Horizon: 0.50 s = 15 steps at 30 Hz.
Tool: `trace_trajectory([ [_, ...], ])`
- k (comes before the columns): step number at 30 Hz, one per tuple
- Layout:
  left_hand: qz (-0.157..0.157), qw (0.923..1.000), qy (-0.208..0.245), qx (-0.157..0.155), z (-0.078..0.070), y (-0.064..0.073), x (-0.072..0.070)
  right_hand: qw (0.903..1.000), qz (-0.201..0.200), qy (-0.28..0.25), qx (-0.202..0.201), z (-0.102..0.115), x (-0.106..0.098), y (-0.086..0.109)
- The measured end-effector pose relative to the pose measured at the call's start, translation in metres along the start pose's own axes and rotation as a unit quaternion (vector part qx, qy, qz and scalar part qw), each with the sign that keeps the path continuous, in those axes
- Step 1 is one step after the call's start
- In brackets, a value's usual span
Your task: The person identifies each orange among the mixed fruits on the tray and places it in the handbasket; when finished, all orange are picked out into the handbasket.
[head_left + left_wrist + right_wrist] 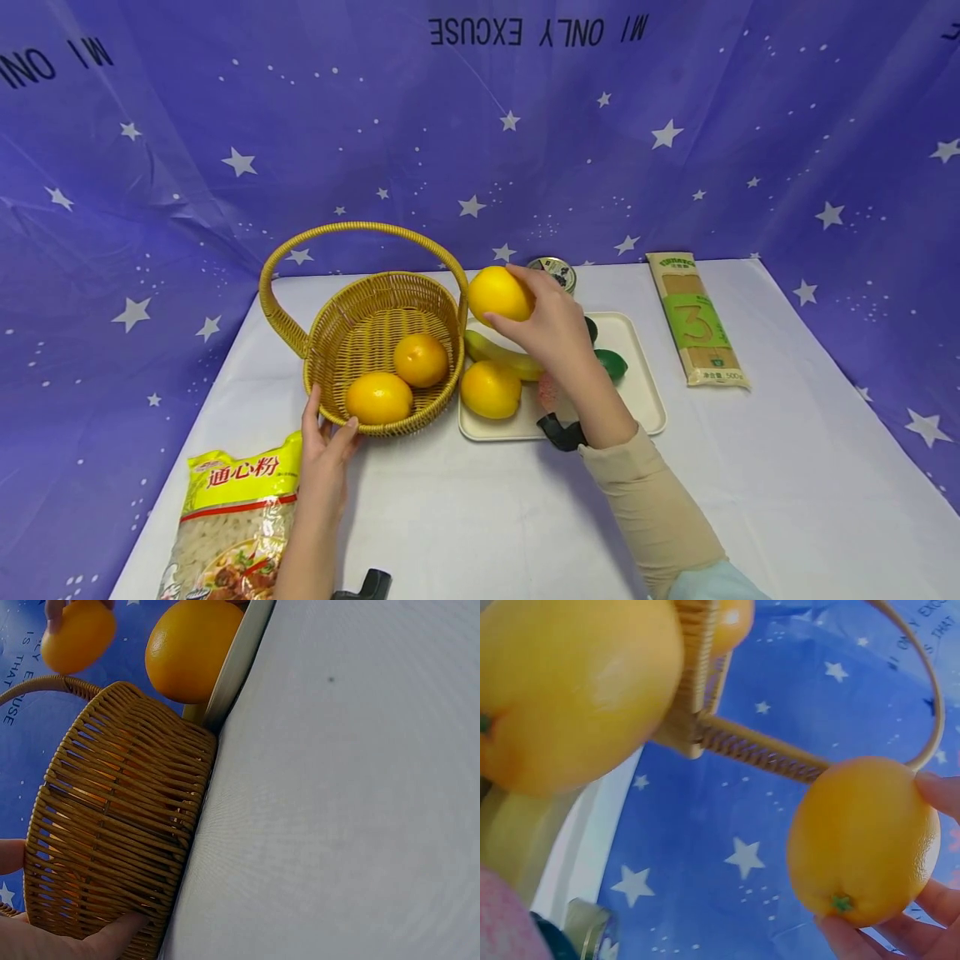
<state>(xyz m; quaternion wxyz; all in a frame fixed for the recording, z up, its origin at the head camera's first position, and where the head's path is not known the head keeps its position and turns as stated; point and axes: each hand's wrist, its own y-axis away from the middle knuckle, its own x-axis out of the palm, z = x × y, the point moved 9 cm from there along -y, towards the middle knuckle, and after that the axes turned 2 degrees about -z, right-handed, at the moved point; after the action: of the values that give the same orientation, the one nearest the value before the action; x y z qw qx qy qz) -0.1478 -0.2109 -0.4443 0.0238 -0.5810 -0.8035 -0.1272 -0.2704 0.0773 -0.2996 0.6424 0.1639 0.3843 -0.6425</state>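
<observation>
My right hand grips an orange between thumb and fingers, above the tray and beside the basket's right rim. In the right wrist view, the held orange shows a small green stem mark. My left hand holds the near left side of a wicker basket, its thumb at the rim. Two oranges, one nearer and one farther, lie inside the basket. Another orange rests on the cream tray, in front of a banana.
The basket's tall handle arches above it. Also on the tray are a green fruit and a pinkish item, partly hidden by my right arm. A tin, a noodle pack and a pasta bag lie around.
</observation>
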Motion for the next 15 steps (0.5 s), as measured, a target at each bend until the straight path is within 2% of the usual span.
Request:
trace_trajectory([
  [5,0.001,1.0000,-0.003,0.003,0.000,0.000,0.000,0.9991,-0.001,-0.034,-0.026,0.019,-0.005,0.008],
  [8,-0.001,1.0000,-0.005,0.001,0.001,0.000,-0.001,0.9969,0.009,-0.064,-0.045,0.034,-0.001,0.013],
  [15,0.005,1.0000,0.001,0.005,0.000,-0.001,0.000,0.9896,0.037,-0.091,-0.104,0.064,0.029,0.016],
])
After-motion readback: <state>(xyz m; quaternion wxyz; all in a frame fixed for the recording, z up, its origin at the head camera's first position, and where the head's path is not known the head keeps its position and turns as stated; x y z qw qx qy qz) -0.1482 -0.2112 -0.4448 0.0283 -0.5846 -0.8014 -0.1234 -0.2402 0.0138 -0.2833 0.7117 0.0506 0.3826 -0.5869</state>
